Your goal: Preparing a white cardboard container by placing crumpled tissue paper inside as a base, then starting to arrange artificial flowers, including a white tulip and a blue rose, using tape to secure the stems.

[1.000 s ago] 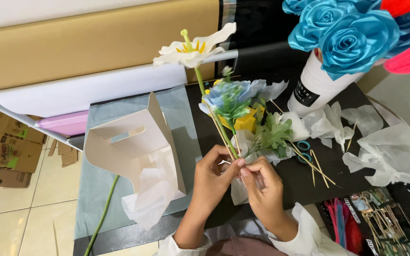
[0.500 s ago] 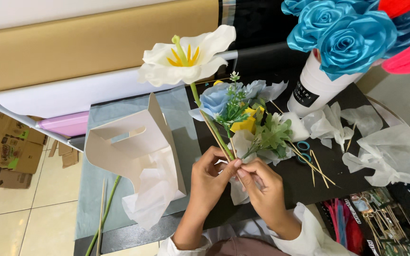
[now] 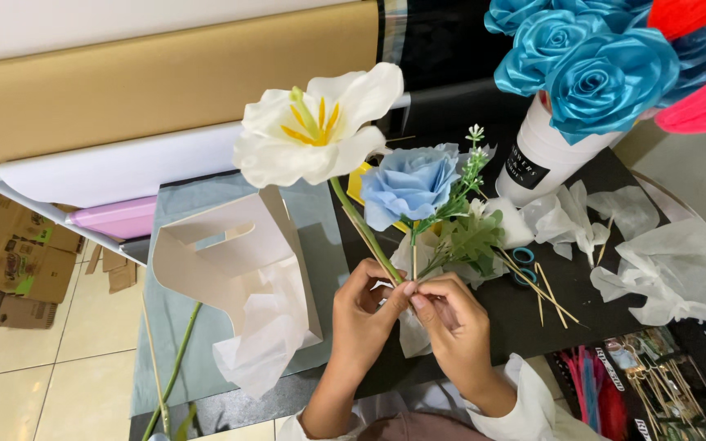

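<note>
head view: black tabletop [image 3: 598, 188], beige floor tiles [image 3: 34, 367]

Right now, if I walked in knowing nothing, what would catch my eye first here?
Most likely the big white lily with yellow stamens, raised at centre on a green stem that the left hand and right hand pinch together with a pale blue rose. Next, the shiny blue satin roses in a white vase at top right, and the white paper carrier box left of the hands.
</note>
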